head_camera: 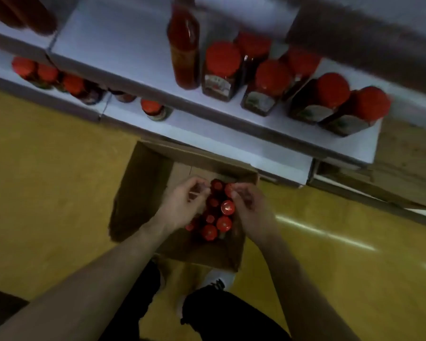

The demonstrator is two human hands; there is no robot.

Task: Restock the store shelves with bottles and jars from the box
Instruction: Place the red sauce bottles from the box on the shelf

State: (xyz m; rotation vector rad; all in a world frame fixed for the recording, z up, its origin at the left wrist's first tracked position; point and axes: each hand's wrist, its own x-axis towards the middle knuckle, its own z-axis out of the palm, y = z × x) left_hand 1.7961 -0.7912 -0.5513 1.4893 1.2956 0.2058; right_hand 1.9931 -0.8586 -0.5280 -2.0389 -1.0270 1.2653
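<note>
both hands are down in the cardboard box (143, 193) on the yellow floor (47, 168), among the red-capped bottles (215, 217) packed upright at its right side. the left hand (182, 205) has its fingers curled at the caps of the far bottles, the right hand (251, 207) pinches a cap (229, 188) at the far corner (whether either truly grips is blurred). the white shelf (133, 57) above already carries a tall bottle (183, 45) and red-lidded jars (221, 72). risk, as i judge it: lifting by the cap alone could let a bottle slip, or knock its tight-packed neighbours over.
</note>
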